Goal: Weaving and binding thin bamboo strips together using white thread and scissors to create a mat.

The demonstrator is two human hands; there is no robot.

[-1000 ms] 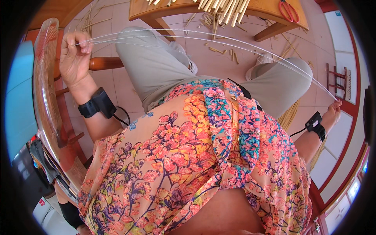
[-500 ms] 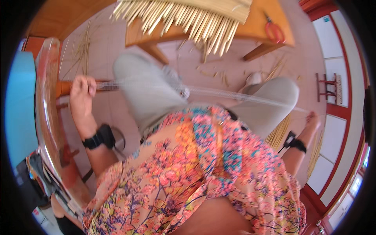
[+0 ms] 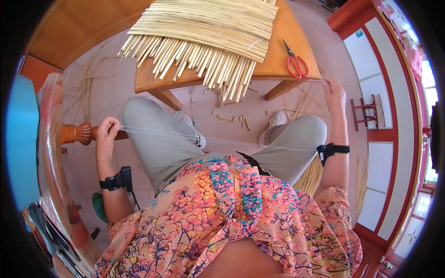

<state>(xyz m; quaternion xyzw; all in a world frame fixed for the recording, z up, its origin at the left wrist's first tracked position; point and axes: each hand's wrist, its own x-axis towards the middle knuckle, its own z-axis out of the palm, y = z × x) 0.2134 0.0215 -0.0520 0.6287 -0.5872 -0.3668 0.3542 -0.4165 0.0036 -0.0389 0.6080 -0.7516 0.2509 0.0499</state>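
Note:
My left hand (image 3: 108, 127) is at the left, beside my left knee, its fingers pinched on white thread (image 3: 222, 140). Several thin strands run from it across both thighs to about my right knee, where I cannot make out how they end. Beyond that knee, my right hand (image 3: 335, 96) reaches forward with loosely extended fingers and nothing visible in them. It is just right of the table corner, close to a pair of scissors (image 3: 297, 66) with red handles. Pale straw-coloured stalks (image 3: 204, 28), laid side by side, form a mat on the table.
The wooden table (image 3: 308, 48) stands in front of my knees. Cut stalk bits (image 3: 245, 123) litter the tiled floor. Bundled stalks (image 3: 308, 177) lie by my right thigh. A small wooden stool (image 3: 368, 112) is at the right, before a white and red cabinet (image 3: 382, 162).
My right hand has moved forward from low at the right to beside the table corner, away from the thread's far end. My left hand still pinches the thread. The view has shifted, showing more table.

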